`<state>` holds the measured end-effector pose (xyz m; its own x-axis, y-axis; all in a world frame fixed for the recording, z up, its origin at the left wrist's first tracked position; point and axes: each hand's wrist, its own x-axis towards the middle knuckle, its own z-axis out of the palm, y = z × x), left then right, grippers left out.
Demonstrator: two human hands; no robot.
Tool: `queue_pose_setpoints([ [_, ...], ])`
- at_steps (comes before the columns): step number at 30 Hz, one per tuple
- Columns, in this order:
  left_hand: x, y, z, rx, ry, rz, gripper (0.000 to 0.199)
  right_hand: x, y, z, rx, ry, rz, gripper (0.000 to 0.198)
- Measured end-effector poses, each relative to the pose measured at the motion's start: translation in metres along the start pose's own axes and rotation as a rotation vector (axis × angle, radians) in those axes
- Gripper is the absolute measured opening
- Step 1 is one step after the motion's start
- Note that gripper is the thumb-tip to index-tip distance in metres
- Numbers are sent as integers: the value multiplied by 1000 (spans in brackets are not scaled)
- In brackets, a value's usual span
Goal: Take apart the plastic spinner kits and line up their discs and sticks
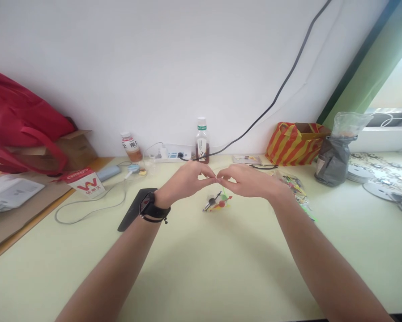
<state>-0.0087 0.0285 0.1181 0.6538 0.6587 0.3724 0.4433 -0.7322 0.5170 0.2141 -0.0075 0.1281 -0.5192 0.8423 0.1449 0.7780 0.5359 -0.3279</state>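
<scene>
My left hand (187,179) and my right hand (246,181) meet above the pale yellow table (201,264), fingertips pinched together at one spot. Whatever sits between the fingertips is too small to make out. Just below the hands lies a small heap of coloured pieces (217,201), red, green, yellow and black. A black watch is on my left wrist. To the right of my right hand lies a clear bag of more coloured bits (295,185).
A black phone (134,210) lies by my left wrist. Along the wall stand two drink bottles (203,141), a power strip (172,155), a striped bag (293,143) and a grey bag (333,161). A red bag (19,125) and boxes sit left.
</scene>
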Motion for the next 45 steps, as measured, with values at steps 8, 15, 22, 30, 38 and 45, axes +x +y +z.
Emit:
queue_pose_setpoints([
  [8,-1,-4,0,-5,-90,-30,18,0,12,6,173,-204,1,20],
  [15,-1,-5,-3,-166,-189,-40,15,-1,19,-11,259,-128,-147,17],
  [22,-4,-6,1,-413,-65,-146,42,-8,31,-6,594,128,74,48],
  [30,-28,-9,37,-565,270,-232,48,-25,23,78,1022,255,93,60],
  [38,-49,-33,79,-779,214,-376,30,-22,22,97,1125,367,200,28],
  [45,-53,-39,95,-852,376,-474,30,-21,32,102,1185,380,271,31],
])
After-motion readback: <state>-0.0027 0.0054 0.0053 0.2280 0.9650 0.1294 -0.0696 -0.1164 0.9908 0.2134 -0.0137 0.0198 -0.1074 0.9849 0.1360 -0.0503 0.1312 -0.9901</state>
